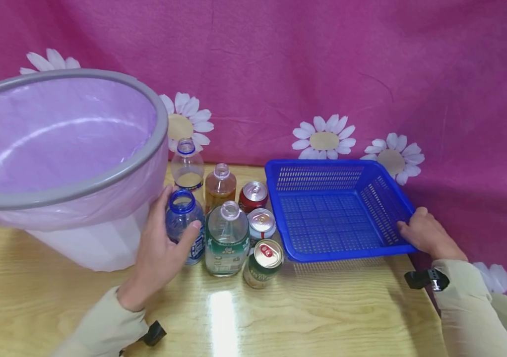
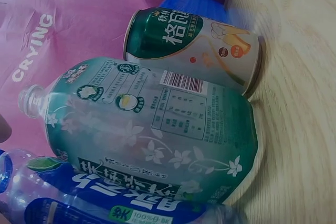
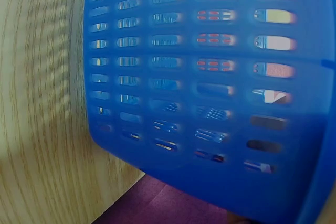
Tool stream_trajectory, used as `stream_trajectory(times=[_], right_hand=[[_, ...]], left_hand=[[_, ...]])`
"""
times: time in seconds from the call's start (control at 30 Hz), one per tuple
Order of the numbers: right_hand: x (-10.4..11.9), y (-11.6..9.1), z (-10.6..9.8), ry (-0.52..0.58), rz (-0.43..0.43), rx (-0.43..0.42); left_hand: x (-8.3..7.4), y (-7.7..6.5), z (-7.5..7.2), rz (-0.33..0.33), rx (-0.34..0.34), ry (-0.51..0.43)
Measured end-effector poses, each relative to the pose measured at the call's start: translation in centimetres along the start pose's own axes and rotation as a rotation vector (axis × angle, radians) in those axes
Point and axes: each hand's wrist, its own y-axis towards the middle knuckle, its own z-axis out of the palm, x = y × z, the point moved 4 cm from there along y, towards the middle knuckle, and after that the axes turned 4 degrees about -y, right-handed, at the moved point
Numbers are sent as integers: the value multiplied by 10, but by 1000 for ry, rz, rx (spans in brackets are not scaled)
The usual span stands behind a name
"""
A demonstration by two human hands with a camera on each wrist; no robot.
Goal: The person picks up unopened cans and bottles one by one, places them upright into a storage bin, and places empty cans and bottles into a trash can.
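Observation:
My left hand is around an uncapped, blue-labelled plastic bottle, fingers along its left side and thumb across its front right. In the left wrist view, that bottle lies along the bottom edge. Beside it stands a large green-labelled bottle, then a green-and-white drink can. Behind are a clear bottle, an amber-tinted bottle, a red can and a pale can. My right hand grips the right rim of a blue plastic basket; its fingers are partly hidden.
A large white bin with a grey rim and purple liner stands at the left, close to the left hand. The wooden table ends at a right edge by the right forearm. A pink flowered cloth hangs behind.

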Motion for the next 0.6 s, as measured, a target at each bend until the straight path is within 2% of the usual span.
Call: stream_trajectory(times=[0.3,0.6], right_hand=[[0,1,1,2,0,-4],[0,0,2,-11,-2,8]], left_hand=[[2,5,7,9,-37,-80],[8,6,8,-38,-80,-70]])
